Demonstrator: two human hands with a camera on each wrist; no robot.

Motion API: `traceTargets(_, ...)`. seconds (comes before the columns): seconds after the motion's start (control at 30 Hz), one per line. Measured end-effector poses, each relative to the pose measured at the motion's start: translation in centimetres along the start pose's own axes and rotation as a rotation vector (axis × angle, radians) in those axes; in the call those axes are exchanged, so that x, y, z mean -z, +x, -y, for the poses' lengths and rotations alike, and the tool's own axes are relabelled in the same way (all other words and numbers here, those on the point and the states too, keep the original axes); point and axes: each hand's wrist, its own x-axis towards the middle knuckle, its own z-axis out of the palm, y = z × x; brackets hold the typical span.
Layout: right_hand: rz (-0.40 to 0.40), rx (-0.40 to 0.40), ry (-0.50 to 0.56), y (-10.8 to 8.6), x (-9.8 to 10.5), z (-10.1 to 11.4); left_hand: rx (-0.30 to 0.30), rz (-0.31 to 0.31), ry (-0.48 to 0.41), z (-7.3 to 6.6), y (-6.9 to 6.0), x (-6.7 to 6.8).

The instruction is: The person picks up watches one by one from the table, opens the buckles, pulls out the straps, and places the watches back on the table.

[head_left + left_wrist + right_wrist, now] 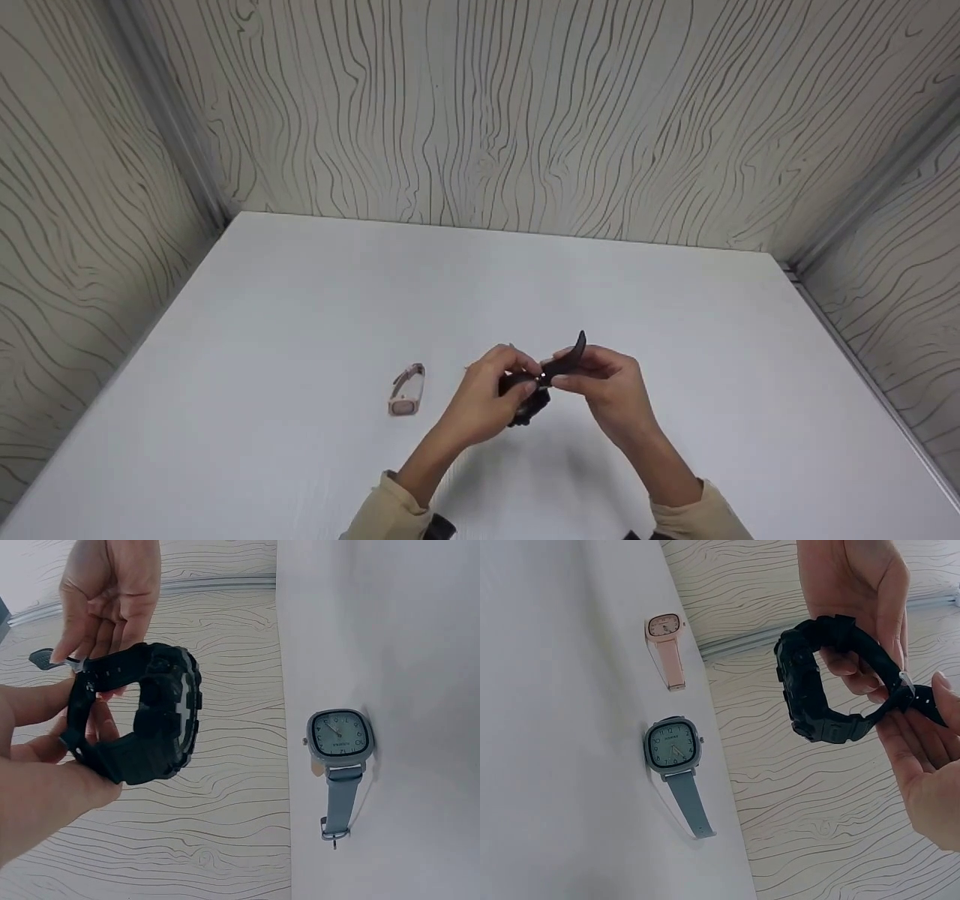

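A chunky black wristwatch (531, 409) is held up above the white table between both hands. My left hand (480, 397) grips its strap beside the buckle, fingers and thumb curled round the band. My right hand (619, 390) pinches the free strap end, which sticks up past its fingers in the head view. Seen from the right wrist, the strap (874, 652) forms a loop and its end passes through the metal buckle (907, 682). Whether the buckle pin sits in a hole, I cannot tell.
On the table (300, 300) lies a pink watch (403, 406), left of the hands. A blue-grey square watch (339, 736) lies near it, mostly hidden behind the left hand in the head view. Wood-patterned panels (480, 112) stand behind and on both sides.
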Motion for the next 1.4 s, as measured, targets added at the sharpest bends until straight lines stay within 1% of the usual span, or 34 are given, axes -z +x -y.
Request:
traceTargets(0.2, 0.001, 0.001, -0.014, 0.05, -0.08, -0.05, 0.011, 0.010, -0.015, -0.07, 0.02, -0.06)
traceTargets(0.3, 0.012, 0.010, -0.011, 0.09, -0.11, -0.10, 0.029, -0.004, -0.024, -0.02, 0.04, -0.19)
traceTargets(0.47, 0.033, 0.021, -0.004, 0.13, -0.16, -0.17, 0.077, -0.047, -0.029, 0.08, 0.15, -0.47)
traceTargets(0.57, 0.036, 0.021, -0.003, 0.12, -0.18, -0.18, 0.087, -0.063, -0.025, 0.07, 0.18, -0.59)
traceTargets(0.77, 0.042, 0.029, 0.000, 0.10, -0.24, -0.16, 0.085, -0.077, -0.024, 0.04, 0.19, -0.65)
traceTargets(1.03, 0.025, 0.012, -0.030, 0.05, -0.24, -0.24, 0.051, -0.074, -0.011, 0.06, -0.02, -0.66)
traceTargets(1.17, 0.027, 0.015, -0.030, 0.02, -0.28, -0.29, 0.053, -0.078, -0.025, 0.13, -0.04, -0.70)
traceTargets(1.27, 0.021, 0.014, -0.032, 0.00, -0.26, -0.23, 0.057, -0.084, -0.050, 0.05, -0.09, -0.65)
traceTargets(1.4, 0.020, 0.021, -0.035, -0.01, -0.18, -0.09, 0.080, -0.085, -0.090, -0.19, -0.20, -0.47)
